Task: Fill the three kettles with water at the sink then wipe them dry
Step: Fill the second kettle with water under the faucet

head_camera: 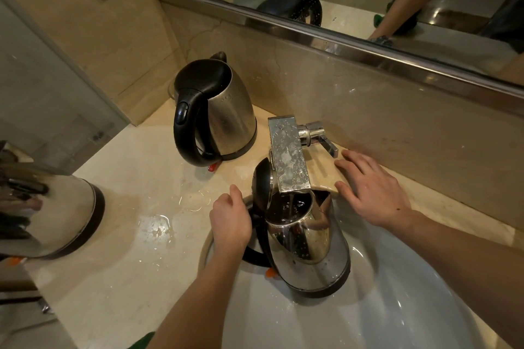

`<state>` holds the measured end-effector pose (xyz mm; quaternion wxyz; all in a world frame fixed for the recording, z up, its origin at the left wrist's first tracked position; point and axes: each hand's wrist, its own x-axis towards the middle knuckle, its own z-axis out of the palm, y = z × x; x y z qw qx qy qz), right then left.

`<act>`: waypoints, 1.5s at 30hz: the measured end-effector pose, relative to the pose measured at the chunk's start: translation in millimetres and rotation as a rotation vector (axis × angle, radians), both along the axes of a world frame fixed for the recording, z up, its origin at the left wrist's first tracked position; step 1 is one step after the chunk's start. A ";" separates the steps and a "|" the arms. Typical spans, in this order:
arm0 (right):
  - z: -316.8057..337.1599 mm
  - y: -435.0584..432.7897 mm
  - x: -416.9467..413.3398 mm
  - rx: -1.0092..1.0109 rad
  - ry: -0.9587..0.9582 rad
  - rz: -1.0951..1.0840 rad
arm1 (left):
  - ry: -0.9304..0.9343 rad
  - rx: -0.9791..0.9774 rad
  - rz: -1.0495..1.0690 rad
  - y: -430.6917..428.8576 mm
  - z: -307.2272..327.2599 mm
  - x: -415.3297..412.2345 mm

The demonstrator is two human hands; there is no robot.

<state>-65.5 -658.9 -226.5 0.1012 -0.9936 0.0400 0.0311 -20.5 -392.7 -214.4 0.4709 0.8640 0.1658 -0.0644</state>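
Three steel kettles with black handles and bases, located relative to the sink (368,306). Kettle one (307,246): in the basin, lid open, tilted, mouth under the tap. Kettle two (224,110): upright behind-left, lid closed. Kettle three (54,212): far left, partly out of frame.

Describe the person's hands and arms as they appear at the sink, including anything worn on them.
Both the left hand and the right hand are bare: no gloves, rings or watch visible. Both forearms are uncovered, with no sleeves in view down to the frame's edge. A small dark mark sits on the back of the right hand.
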 end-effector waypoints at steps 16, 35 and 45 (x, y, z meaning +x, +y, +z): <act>0.1 0.9 0.4 -0.007 -0.002 -0.006 | 0.003 -0.004 -0.005 0.2 -0.7 -0.2; 0.4 0.2 -0.7 -0.015 -0.001 0.001 | -0.003 -0.004 -0.007 0.7 -2.6 0.1; 1.3 1.3 0.5 -0.018 0.011 -0.002 | -0.002 0.001 0.000 0.0 -1.3 -0.2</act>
